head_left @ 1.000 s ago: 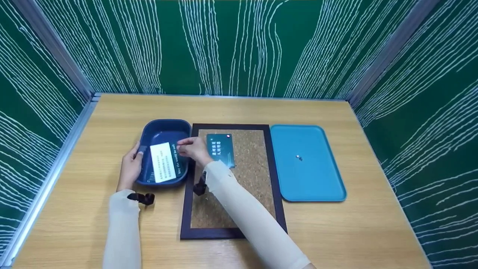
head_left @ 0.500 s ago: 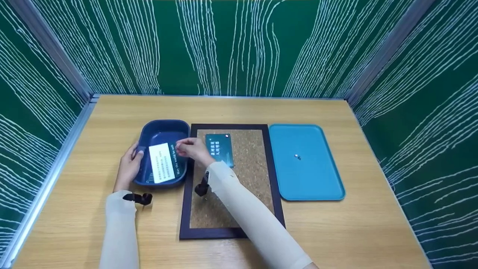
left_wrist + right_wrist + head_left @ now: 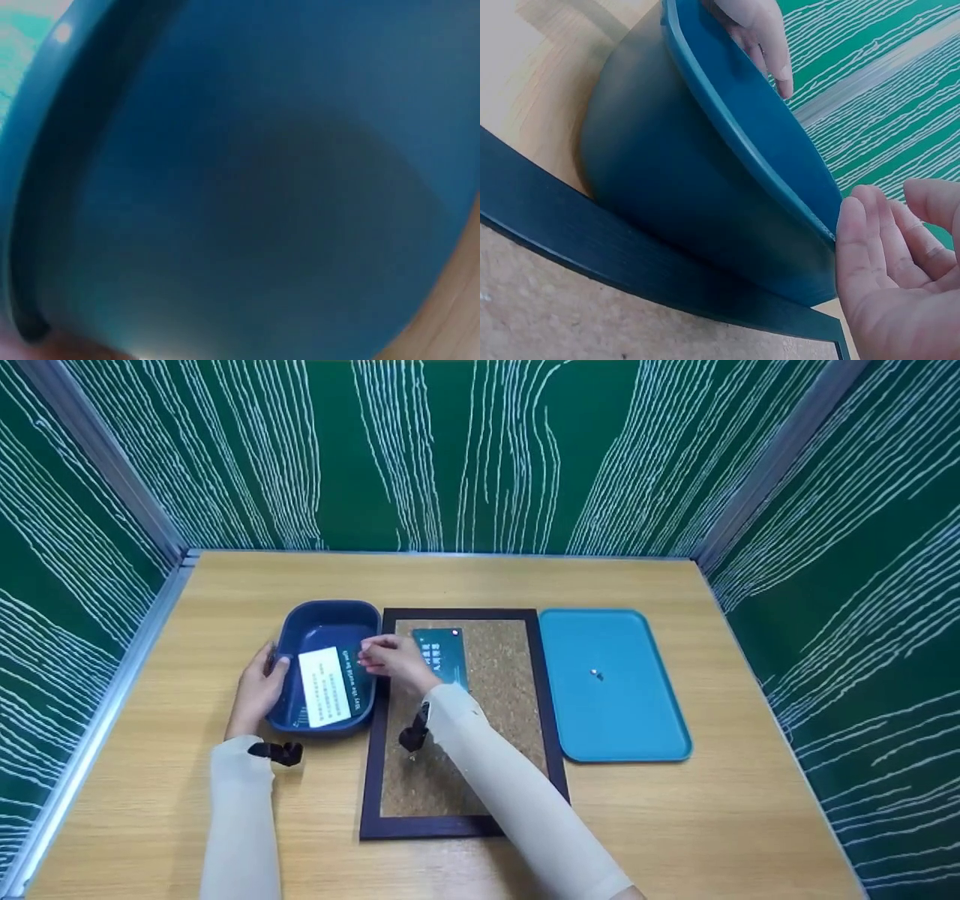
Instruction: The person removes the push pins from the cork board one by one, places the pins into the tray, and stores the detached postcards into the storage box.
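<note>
A navy blue bin stands on the left of the table. In it lies a dark green card with a white printed panel. My left hand holds the bin's left rim, thumb toward the inside; the left wrist view is filled by the bin's outer wall. At the right rim is my right hand, over the card's right edge. In the right wrist view, its thumb stands apart from the fingers and nothing shows between them. Just right of it, a green card lies on the corkboard.
A dark frame edges the corkboard, which adjoins the bin. A pinhead shows at the green card's top right corner. To the right lies a light blue tray with tiny shiny pieces. Patterned green walls enclose the table.
My right hand has shifted slightly right, away from the card in the bin. My left hand has slid a little outward along the left rim. The card has stayed in the bin.
</note>
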Demonstrator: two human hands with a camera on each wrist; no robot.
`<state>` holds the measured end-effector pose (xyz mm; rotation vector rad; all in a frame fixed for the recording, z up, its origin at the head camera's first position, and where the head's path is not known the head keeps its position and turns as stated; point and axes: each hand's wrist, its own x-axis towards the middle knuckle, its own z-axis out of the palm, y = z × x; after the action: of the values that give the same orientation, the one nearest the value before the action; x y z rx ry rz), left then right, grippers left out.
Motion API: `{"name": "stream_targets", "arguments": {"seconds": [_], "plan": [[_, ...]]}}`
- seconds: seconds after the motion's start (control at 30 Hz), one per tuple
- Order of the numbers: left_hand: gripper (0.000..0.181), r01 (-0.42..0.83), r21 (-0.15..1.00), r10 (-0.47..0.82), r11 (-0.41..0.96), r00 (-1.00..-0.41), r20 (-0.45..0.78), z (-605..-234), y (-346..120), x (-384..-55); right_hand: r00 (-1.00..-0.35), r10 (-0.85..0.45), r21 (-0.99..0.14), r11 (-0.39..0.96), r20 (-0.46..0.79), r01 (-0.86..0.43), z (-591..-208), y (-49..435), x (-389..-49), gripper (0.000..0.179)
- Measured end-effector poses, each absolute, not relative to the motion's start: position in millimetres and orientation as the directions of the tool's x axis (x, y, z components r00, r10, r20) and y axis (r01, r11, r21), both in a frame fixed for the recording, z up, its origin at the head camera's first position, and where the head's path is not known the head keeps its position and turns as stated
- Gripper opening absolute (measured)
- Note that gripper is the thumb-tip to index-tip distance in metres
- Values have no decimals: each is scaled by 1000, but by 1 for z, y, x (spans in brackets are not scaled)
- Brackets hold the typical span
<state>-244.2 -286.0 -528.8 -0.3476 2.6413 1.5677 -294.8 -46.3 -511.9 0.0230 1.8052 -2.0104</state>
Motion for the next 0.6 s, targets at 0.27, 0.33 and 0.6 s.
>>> {"name": "stream_targets", "arguments": {"seconds": [0.27, 0.33, 0.6], "plan": [[60, -52, 741, -83, 669, -997, 4, -512, -261, -247, -913, -278, -946, -45, -297, 322, -509, -34, -299, 29], [60, -18, 705, -62, 709, -997, 38, -508, -254, -248, -916, -269, -947, -36, -297, 318, -509, -30, -300, 31], [58, 93, 617, 10, 781, -991, 137, -500, -223, -252, -928, -246, -952, -55, -280, 302, -511, -10, -307, 30]]}}
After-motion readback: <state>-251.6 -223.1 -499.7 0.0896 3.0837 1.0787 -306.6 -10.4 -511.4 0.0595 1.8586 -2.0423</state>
